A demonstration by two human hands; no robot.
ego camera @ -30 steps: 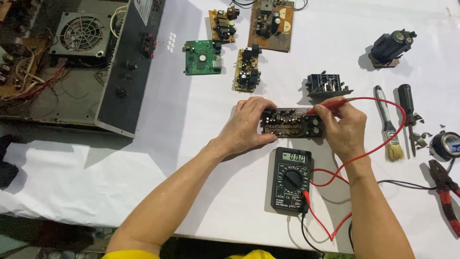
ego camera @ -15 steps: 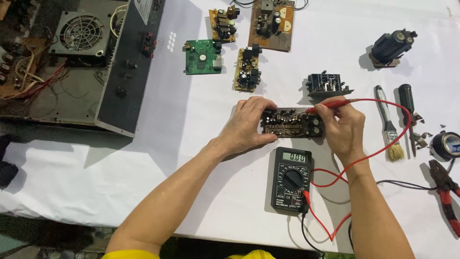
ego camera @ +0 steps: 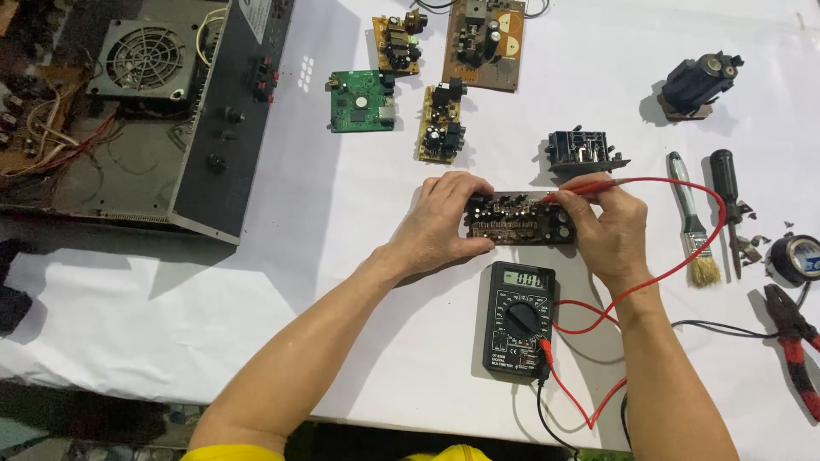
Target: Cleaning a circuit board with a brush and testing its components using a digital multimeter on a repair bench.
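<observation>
White tablecloth: my left hand (ego camera: 444,224) clamps the circuit board (ego camera: 519,220) (long axis left-right), right hand (ego camera: 608,229) pinching the red probe (ego camera: 581,188) onto its right end.

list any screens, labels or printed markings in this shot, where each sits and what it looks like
Multimeter screen: near table edge below the hands, small grey rectangle with dark digits, on a black body.
Amplifier chassis markings: upper left, small white print on the dark panel.
Tape roll: far right, black with a printed inner ring.

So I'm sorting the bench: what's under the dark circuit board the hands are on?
The dark circuit board lies on the white table cover. The left hand grips its left end, the right hand its right; its underside is hidden.
</observation>
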